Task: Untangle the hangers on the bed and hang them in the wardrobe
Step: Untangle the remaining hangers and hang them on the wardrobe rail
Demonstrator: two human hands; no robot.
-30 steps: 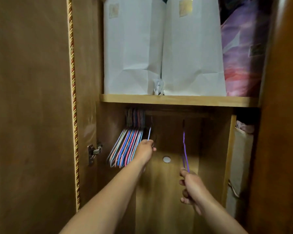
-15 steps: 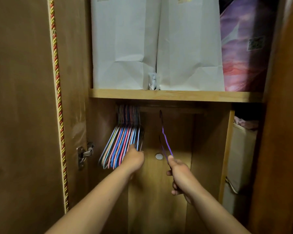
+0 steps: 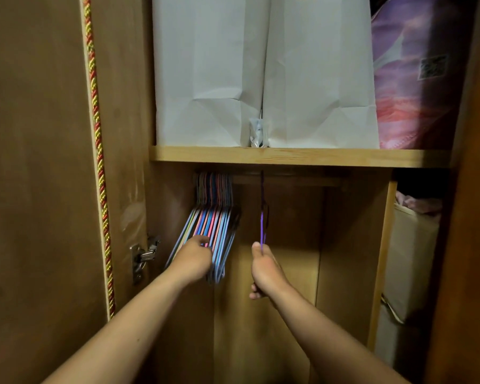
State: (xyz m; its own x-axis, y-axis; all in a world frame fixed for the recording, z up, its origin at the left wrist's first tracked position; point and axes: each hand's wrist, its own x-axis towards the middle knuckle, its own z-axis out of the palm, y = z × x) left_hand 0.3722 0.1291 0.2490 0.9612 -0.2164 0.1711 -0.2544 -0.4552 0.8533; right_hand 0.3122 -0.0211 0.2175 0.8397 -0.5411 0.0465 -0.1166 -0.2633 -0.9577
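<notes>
Both hands at the wardrobe rail.
The left hand (image 3: 195, 261) grips the hung hanger bunch (image 3: 215, 234); the right hand (image 3: 264, 270) fingers pinch a purple hanger (image 3: 262, 225) hooked on the rail (image 3: 288, 180).

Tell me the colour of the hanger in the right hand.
Purple hanger, clearest in the head view.

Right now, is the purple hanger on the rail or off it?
Apparently on: the purple hanger runs up to the rail; its hook is too dark to confirm.
</notes>
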